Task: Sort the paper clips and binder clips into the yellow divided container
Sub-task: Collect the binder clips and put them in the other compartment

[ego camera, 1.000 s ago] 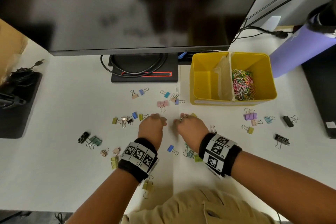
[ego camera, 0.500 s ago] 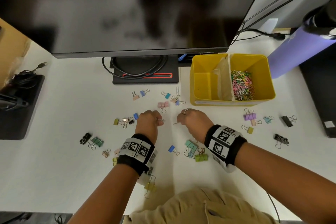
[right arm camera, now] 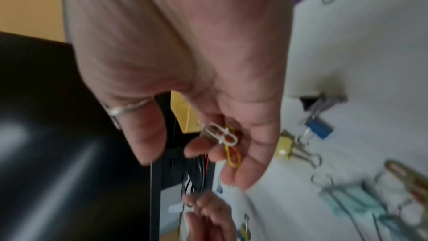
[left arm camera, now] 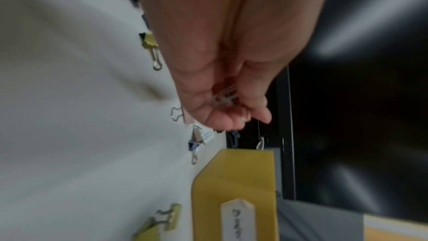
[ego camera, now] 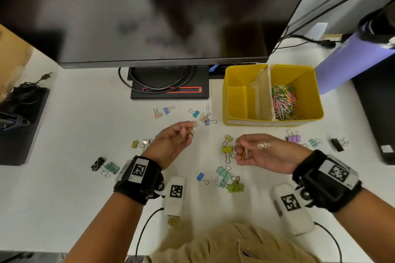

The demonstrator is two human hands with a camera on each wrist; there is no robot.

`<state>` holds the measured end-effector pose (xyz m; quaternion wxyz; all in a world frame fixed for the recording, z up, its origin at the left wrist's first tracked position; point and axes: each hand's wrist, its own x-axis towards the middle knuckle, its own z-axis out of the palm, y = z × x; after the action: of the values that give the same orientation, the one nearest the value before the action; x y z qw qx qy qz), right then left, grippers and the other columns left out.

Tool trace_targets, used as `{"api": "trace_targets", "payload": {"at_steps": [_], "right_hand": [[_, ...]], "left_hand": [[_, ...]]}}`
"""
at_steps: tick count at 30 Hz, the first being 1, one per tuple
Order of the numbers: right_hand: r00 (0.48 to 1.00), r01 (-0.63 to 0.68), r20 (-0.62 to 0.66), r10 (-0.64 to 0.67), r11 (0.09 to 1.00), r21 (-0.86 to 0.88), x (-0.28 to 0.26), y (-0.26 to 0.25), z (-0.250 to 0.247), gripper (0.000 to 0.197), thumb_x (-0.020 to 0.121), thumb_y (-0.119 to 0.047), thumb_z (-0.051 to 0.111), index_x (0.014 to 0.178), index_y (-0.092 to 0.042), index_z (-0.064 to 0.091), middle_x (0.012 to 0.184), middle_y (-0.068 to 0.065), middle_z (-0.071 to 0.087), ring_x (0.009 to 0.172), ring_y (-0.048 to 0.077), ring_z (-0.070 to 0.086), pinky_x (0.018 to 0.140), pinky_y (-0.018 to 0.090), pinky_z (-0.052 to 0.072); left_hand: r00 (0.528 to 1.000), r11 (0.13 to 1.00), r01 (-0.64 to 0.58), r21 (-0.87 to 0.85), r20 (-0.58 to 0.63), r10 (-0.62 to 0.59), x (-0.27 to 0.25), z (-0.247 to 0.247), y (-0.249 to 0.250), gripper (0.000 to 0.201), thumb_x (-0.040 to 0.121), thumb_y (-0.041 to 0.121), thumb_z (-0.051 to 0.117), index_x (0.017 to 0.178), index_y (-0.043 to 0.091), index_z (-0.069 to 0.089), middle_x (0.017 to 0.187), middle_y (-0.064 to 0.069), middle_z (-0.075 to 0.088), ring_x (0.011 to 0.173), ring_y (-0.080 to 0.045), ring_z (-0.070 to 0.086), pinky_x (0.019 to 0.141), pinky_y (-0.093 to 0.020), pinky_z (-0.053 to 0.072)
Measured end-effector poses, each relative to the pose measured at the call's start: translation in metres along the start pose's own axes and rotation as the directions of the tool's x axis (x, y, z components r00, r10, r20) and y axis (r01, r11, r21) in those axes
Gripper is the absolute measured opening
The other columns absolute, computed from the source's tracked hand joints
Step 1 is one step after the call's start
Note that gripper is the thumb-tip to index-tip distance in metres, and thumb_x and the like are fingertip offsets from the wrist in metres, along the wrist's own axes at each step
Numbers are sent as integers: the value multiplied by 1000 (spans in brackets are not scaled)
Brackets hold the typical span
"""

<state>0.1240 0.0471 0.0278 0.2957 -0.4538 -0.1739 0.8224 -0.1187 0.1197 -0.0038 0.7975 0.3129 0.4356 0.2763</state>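
Note:
The yellow divided container [ego camera: 235, 94] stands right of the monitor foot; its right half holds a heap of coloured paper clips [ego camera: 284, 102], its left half looks bare. My left hand [ego camera: 188, 134] is raised palm-up above the table, fingers curled round paper clips [left arm camera: 223, 98]. My right hand [ego camera: 242, 152] is turned palm-up too and pinches white, yellow and red paper clips [right arm camera: 225, 142]. Several binder clips lie scattered on the white table, such as an olive one [ego camera: 227, 149], a teal one [ego camera: 223, 174] and a purple one [ego camera: 294, 137].
A monitor [ego camera: 160, 13] overhangs the back of the table [ego camera: 64, 188], its black foot [ego camera: 168, 83] and cables behind the clips. A purple bottle [ego camera: 350, 64] leans at the right. Black pads lie at both table ends. A loose paper clip [ego camera: 207, 107] lies by the container.
Both hands have lifted off the table, moved apart and turned palm-up, each with paper clips picked up. The right hand moved right, uncovering the olive binder clips.

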Motion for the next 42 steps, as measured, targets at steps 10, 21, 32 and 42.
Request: {"api": "trace_targets", "payload": {"at_steps": [10,21,32,42], "right_hand": [[811,20,-96,-577,191,-981,65,-10,57,19,92,-31,49,89,-14,56,57,-2,51,60,21,50,51,27,29],[924,-180,-88,-372,-221,-958,58,14,39,26,90,-9,36,115,-5,44,96,18,66,69,30,51,45,29,22],[918,-242,-157,-365,-201,-949,72,10,36,64,93,-16,38,146,-16,1,105,18,64,92,33,61,63,32,35],[903,-166,-160,-398,19,-986,24,18,19,36,95,-31,39,123,-9,38,98,15,66,92,31,61,66,31,39]], "left_hand": [[928,299,-19,954,-95,359,49,22,33,15,84,19,64,89,10,74,85,-2,70,73,-8,58,66,-3,36],[984,-99,-15,995,33,174,66,34,34,34,89,20,57,122,14,58,121,-11,55,115,-25,51,98,-32,40],[997,-361,-73,930,70,-21,94,37,34,24,92,17,50,105,4,66,117,-12,56,111,-27,55,84,-29,44],[1000,-394,-17,919,19,2,85,35,16,29,91,11,47,117,2,56,125,-16,49,117,-31,46,98,-35,40]]}}
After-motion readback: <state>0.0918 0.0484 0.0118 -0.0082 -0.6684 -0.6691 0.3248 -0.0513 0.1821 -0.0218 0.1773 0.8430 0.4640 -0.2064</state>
